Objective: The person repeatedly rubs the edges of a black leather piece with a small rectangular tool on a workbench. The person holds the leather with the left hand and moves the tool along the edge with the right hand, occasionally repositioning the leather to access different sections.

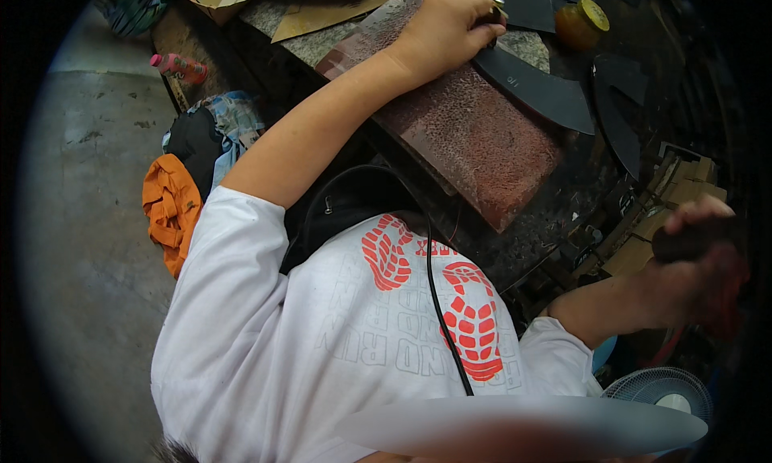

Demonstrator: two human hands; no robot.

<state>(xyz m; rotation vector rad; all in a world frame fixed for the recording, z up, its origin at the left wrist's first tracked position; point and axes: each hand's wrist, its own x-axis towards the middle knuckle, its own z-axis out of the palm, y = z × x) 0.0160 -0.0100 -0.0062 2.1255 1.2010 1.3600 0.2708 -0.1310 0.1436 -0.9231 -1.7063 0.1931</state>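
My left hand [446, 32] is closed around a short metal punch [498, 2] with a shiny round top. Its lower end is hidden by the fingers. That hand rests at the narrow end of a curved black flat piece [543, 93] with a light marking, lying on a worn red-brown board [474, 141]. Off to the right, my right hand [683, 278] is raised beside the bench and smeared by motion. Its fingers wrap round a dark, mallet-like tool [693, 239]; something red is blurred beside it.
More black flat pieces [618, 117] lie right of the board, near a yellow-lidded jar [582, 24]. Cardboard [643, 230] stands at the right, with a fan [671, 395] below. An orange cloth [170, 209] and a pink bottle [178, 68] are at the left.
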